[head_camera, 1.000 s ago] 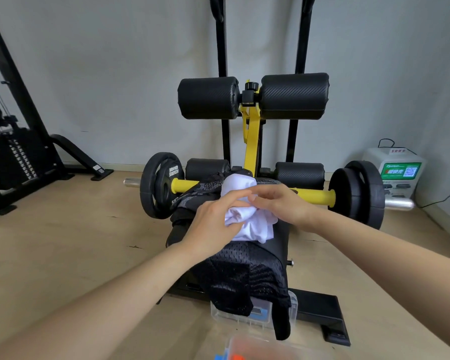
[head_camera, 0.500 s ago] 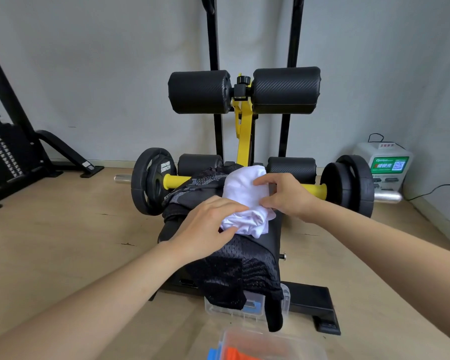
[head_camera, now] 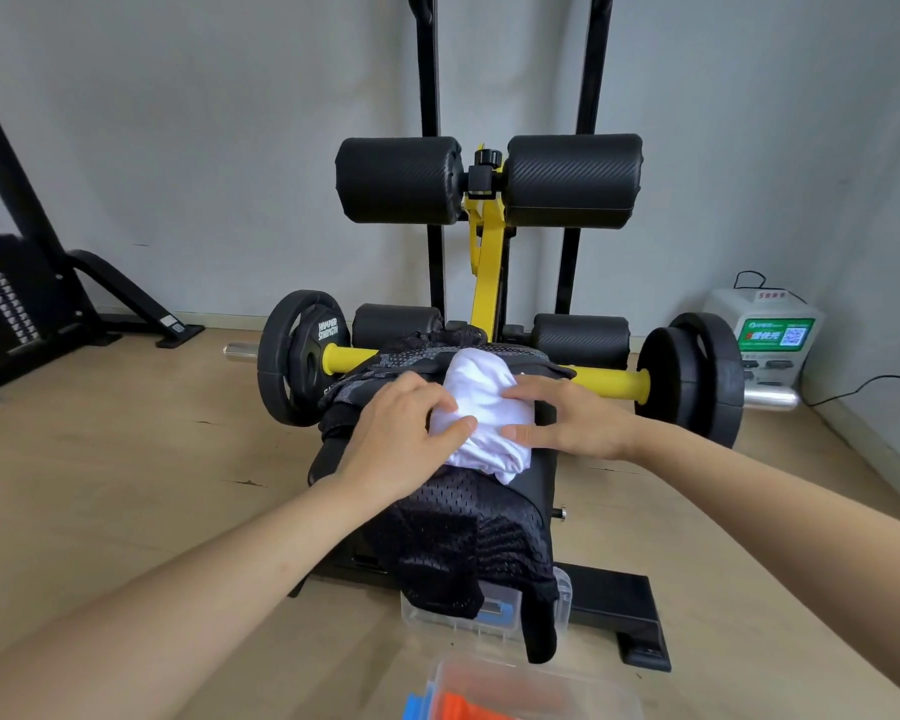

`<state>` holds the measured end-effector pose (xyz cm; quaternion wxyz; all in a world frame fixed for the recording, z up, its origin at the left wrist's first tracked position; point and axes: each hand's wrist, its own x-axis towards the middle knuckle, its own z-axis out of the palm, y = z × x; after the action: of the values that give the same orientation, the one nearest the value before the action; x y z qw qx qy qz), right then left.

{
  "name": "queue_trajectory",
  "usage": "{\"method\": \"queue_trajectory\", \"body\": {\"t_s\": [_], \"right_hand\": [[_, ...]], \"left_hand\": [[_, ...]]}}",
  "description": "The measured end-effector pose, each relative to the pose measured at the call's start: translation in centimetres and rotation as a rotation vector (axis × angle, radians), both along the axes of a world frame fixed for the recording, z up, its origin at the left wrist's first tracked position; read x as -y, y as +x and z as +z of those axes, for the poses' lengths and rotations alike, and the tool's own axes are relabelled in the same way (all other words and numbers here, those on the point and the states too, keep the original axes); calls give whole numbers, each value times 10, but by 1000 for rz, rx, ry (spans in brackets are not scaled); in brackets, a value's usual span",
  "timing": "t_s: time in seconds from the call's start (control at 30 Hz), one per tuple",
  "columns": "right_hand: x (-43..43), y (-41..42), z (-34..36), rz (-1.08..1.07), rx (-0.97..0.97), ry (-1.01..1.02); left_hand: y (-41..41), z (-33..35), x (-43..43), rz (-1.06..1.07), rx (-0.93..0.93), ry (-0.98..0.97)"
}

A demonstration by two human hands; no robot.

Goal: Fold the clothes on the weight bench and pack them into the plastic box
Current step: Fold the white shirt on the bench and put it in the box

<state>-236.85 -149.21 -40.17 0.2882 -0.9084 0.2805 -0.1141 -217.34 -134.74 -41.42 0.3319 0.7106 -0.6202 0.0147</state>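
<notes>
A crumpled white garment (head_camera: pixel 487 407) lies on the black pad of the weight bench (head_camera: pixel 544 475). My left hand (head_camera: pixel 401 439) rests on its left side, thumb and fingers pinching a fold of the white cloth. From the right, my right hand (head_camera: pixel 575 418) presses flat against it with straight fingers. A black mesh garment (head_camera: pixel 468 543) hangs over the near end of the bench. A grey-black patterned garment (head_camera: pixel 385 368) lies bunched at the far left of the pad. A clear plastic box (head_camera: pixel 437 618) stands on the floor under the hanging mesh.
A second clear box (head_camera: pixel 536 688) with something orange inside sits at the bottom edge. A yellow bar (head_camera: pixel 614 381) carrying black weight plates (head_camera: pixel 294 356) crosses behind the pad. A white charging unit (head_camera: pixel 765 340) stands at the right wall, a black rack (head_camera: pixel 17 283) at the left.
Both hands have shifted on the white garment. My right hand has gone from pinching its top to lying flat against its right side. The camera has moved closer.
</notes>
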Motion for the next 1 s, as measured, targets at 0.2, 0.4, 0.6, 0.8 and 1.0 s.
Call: {"method": "queue_trajectory", "body": {"t_s": [0.2,0.4,0.6,0.8,1.0], "right_hand": [[2,-1,-6,-33,32,-2],[9,1,-2,-126,60,-205],[9,1,25,-109,333,-342],[-6,8,36,61,-39,-350],[-5,-1,21,62,2,-143]], "left_hand": [[-17,12,0,224,80,242],[-19,18,5,63,-365,135],[4,33,-2,-158,-571,-15],[17,42,-16,-334,-424,-70],[25,20,-26,-260,-228,139]]}}
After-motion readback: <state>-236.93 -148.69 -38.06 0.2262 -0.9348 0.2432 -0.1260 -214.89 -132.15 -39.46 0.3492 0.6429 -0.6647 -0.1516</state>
